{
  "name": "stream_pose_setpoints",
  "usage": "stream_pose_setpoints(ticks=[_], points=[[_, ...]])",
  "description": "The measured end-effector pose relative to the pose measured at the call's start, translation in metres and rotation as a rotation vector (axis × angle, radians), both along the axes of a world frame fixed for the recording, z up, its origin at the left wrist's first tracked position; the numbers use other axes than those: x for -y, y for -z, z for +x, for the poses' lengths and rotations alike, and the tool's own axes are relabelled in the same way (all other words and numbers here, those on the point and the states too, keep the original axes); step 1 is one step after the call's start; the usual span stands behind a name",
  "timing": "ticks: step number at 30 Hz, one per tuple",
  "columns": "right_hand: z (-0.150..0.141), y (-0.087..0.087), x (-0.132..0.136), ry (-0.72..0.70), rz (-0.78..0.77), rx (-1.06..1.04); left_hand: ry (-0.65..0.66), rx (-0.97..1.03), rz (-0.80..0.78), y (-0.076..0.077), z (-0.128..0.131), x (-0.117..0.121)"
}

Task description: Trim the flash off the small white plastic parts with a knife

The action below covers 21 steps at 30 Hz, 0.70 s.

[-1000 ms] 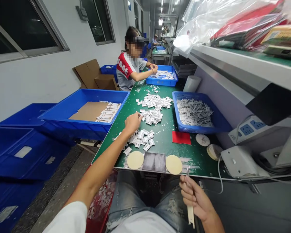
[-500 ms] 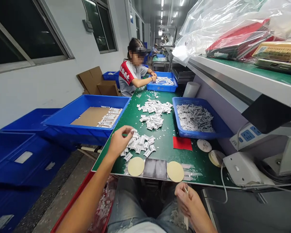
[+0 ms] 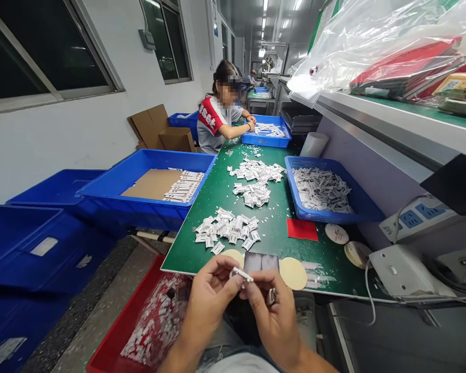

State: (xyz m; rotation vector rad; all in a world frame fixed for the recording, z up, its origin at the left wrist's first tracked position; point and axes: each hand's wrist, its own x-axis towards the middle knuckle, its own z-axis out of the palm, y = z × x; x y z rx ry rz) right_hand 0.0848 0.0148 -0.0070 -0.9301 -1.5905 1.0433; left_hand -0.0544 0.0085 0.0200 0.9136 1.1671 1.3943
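My left hand (image 3: 210, 295) and my right hand (image 3: 274, 316) meet just in front of the green workbench (image 3: 217, 199), pinching a small white strip (image 3: 241, 275) between them. A small metal part (image 3: 271, 296) shows among my right fingers, but I cannot tell what it is. Loose white pieces lie in a pile (image 3: 226, 228) just beyond my hands, with further heaps (image 3: 256, 171) farther up the bench. My hands partly hide a round beige pad (image 3: 233, 256) and dark rectangular pads (image 3: 258, 262). Another beige pad (image 3: 293, 273) lies to their right.
A blue basket (image 3: 314, 161) of white pieces stands right on the bench, beside a red square (image 3: 302, 229). A red crate (image 3: 112, 331) with scraps sits below left. A blue bin (image 3: 155, 156) holds cardboard. A co-worker (image 3: 217, 122) sorts at a blue tray (image 3: 266, 138).
My left hand has left the white pile and come back toward my body with a white strip. My right hand has risen to meet it, and the long white stick no longer shows.
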Motion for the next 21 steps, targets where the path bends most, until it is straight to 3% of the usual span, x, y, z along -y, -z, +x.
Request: stream_pose_setpoints(ticks=[2,5,9,13,16,21], points=[[-0.001,-0.006,0.003,-0.097,-0.054,0.033,-0.072,0.272,-0.046,0.001,0.003,-0.001],[0.007,-0.023,-0.002,-0.191,0.063,0.232,-0.096,0.404,-0.081,-0.005,0.003,0.001],[0.02,-0.041,-0.019,-0.146,0.45,0.545,-0.016,0.412,-0.092,-0.013,-0.001,0.003],[0.024,-0.045,-0.03,-0.065,0.729,0.785,0.006,0.344,-0.095,-0.016,-0.003,0.004],[0.022,-0.045,-0.032,-0.002,0.822,0.844,0.016,0.333,-0.113,-0.016,-0.003,0.005],[0.02,-0.045,-0.033,0.064,0.848,0.874,-0.007,0.332,-0.131,-0.016,-0.004,0.005]])
